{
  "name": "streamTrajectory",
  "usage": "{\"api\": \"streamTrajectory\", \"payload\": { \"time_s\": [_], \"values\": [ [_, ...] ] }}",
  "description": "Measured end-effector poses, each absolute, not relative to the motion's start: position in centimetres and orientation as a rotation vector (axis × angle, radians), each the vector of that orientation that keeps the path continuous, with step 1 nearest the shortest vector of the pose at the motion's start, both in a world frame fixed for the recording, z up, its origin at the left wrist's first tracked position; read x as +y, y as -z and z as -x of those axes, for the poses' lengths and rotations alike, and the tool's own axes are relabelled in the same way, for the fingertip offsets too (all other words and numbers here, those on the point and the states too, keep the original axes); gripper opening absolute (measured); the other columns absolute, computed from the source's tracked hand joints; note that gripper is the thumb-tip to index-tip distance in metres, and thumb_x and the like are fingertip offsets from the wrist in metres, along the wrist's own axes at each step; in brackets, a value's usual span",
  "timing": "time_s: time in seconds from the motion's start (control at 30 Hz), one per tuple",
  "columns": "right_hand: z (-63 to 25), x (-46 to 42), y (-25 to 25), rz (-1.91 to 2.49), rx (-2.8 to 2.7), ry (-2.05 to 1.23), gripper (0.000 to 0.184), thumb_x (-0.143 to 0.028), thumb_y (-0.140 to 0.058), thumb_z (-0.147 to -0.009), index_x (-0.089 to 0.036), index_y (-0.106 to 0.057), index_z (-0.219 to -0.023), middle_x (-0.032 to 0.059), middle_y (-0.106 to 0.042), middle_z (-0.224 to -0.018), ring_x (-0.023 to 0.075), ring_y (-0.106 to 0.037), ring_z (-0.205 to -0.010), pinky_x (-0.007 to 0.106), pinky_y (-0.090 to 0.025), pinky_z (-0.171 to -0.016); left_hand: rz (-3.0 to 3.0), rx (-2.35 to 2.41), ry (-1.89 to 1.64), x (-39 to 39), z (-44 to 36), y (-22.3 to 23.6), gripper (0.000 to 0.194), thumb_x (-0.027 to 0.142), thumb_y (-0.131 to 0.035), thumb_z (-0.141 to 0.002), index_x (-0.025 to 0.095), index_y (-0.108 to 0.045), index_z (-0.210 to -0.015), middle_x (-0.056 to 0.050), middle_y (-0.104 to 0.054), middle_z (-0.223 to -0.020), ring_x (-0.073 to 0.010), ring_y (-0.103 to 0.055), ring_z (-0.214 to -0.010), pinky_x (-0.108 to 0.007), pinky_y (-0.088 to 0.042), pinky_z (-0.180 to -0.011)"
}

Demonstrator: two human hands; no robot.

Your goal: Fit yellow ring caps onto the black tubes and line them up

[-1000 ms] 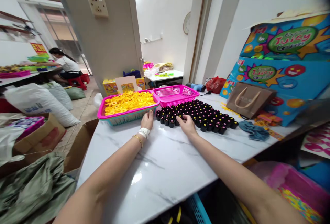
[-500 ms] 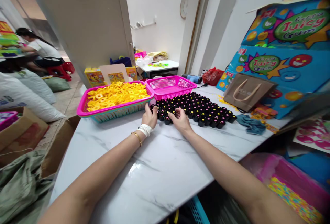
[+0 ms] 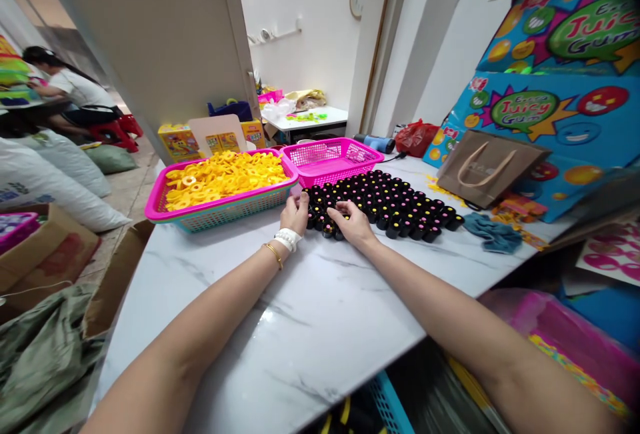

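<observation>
Many short black cylinders (image 3: 383, 197), with pink or yellow dots on top, stand packed together on the white marble-patterned table (image 3: 310, 327). My left hand (image 3: 294, 215) rests against the left edge of this group, its fingers bent and its thumb apart from them. My right hand (image 3: 354, 224) is over the group's front edge, thumb and fingers apart around a few cylinders, with no piece lifted. Part of the cylinders between the hands is hidden by the fingers.
A pink basket (image 3: 156, 197) heaped with yellow ring-shaped pieces (image 3: 225, 181) stands back left. Another pink basket (image 3: 333, 171) is behind the cylinders. At right are a paper bag (image 3: 487, 171), a blue cloth (image 3: 493, 233) and blue gum boxes (image 3: 533, 114). A person (image 3: 75, 91) sits far left.
The view has shifted slightly. My right hand has tilted a little over the front cylinders, and both hands stay at the group's front left.
</observation>
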State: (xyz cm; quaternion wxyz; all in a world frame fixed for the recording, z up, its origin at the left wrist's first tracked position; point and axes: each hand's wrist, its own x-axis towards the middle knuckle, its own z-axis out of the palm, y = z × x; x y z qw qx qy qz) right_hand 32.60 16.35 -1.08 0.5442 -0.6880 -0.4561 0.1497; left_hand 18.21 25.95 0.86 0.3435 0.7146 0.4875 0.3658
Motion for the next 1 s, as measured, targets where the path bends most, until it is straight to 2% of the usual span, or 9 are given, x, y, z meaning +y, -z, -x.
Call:
{"api": "streamTrajectory", "payload": {
  "time_s": [0.1, 0.17, 0.23, 0.33, 0.47, 0.63, 0.83, 1.0],
  "values": [
    [-32.8, 16.5, 1.1, 1.615, -1.075, -0.379, 0.048, -0.056, -0.068, -0.074, -0.019, -0.065, -0.103, 0.0079, -0.072, -0.102, 0.0224, -0.067, -0.097, 0.037, -0.051, -0.089, -1.893, 1.175, -0.903, 26.1, -17.8, -0.8, 0.073, 0.073, -0.023, -0.088, 0.017, -0.066, -0.108, -0.014, -0.07, -0.112, -0.0306, -0.06, -0.113, -0.041, -0.042, -0.098],
    [-33.2, 16.7, 1.2, 1.607, -1.063, -0.406, 0.048, -0.058, -0.066, -0.075, -0.019, -0.066, -0.102, 0.0086, -0.072, -0.102, 0.0235, -0.067, -0.096, 0.038, -0.052, -0.086, -1.9, 1.101, -0.859, 27.1, -17.6, -0.8, 0.082, 0.075, -0.013, -0.087, 0.018, -0.072, -0.096, -0.011, -0.072, -0.107, -0.0284, -0.062, -0.11, -0.038, -0.045, -0.096],
    [-33.6, 17.0, 1.2, 1.594, -1.056, -0.441, 0.048, -0.06, -0.065, -0.076, -0.019, -0.066, -0.1, 0.0091, -0.073, -0.1, 0.0242, -0.068, -0.096, 0.038, -0.054, -0.083, -1.848, 0.997, -0.805, 28.3, -17.6, -0.7, 0.091, 0.075, -0.004, -0.086, 0.017, -0.074, -0.092, -0.01, -0.074, -0.103, -0.0263, -0.065, -0.107, -0.035, -0.048, -0.093],
    [-34.2, 17.4, 1.2, 1.562, -1.074, -0.498, 0.043, -0.057, -0.066, -0.076, -0.02, -0.067, -0.097, 0.0076, -0.074, -0.094, 0.0233, -0.069, -0.094, 0.037, -0.054, -0.083, -1.699, 0.848, -0.732, 29.8, -17.9, -0.6, 0.096, 0.079, -0.005, -0.083, 0.013, -0.073, -0.101, -0.013, -0.073, -0.105, -0.0269, -0.065, -0.107, -0.035, -0.049, -0.093],
    [-34.6, 17.8, 1.1, 1.511, -1.105, -0.556, 0.039, -0.052, -0.068, -0.076, -0.02, -0.067, -0.098, 0.0055, -0.075, -0.091, 0.0214, -0.07, -0.092, 0.036, -0.053, -0.086, -1.625, 0.736, -0.689, 30.3, -18.3, -0.5, 0.094, 0.08, -0.012, -0.082, 0.012, -0.071, -0.11, -0.016, -0.07, -0.112, -0.0273, -0.063, -0.111, -0.037, -0.044, -0.1],
    [-34.5, 17.5, 0.8, 1.467, -1.113, -0.603, 0.038, -0.05, -0.067, -0.077, -0.018, -0.067, -0.097, 0.0055, -0.074, -0.088, 0.0208, -0.069, -0.088, 0.034, -0.052, -0.082, -1.706, 0.782, -0.658, 29.6, -18.2, -0.3, 0.088, 0.076, -0.011, -0.085, 0.016, -0.07, -0.113, -0.011, -0.072, -0.109, -0.0296, -0.06, -0.114, -0.046, -0.039, -0.105],
    [-34.4, 16.3, 0.4, 1.407, -1.117, -0.66, 0.042, -0.053, -0.064, -0.078, -0.019, -0.07, -0.101, 0.0028, -0.072, -0.091, 0.0192, -0.065, -0.09, 0.032, -0.049, -0.086, -1.695, 0.693, -0.669, 27.9, -17.9, -0.4, 0.082, 0.073, -0.013, -0.088, 0.019, -0.073, -0.107, -0.008, -0.071, -0.115, -0.0274, -0.057, -0.12, -0.042, -0.039, -0.107],
    [-34.4, 15.6, 0.6, 1.386, -1.092, -0.699, 0.044, -0.057, -0.061, -0.079, -0.019, -0.072, -0.098, 0.0023, -0.072, -0.092, 0.0193, -0.064, -0.089, 0.032, -0.049, -0.085, -1.605, 0.762, -0.636, 25.5, -17.5, -0.6, 0.092, 0.074, -0.002, -0.086, 0.018, -0.07, -0.113, -0.009, -0.07, -0.116, -0.0256, -0.059, -0.118, -0.04, -0.042, -0.105]
  ]
}}
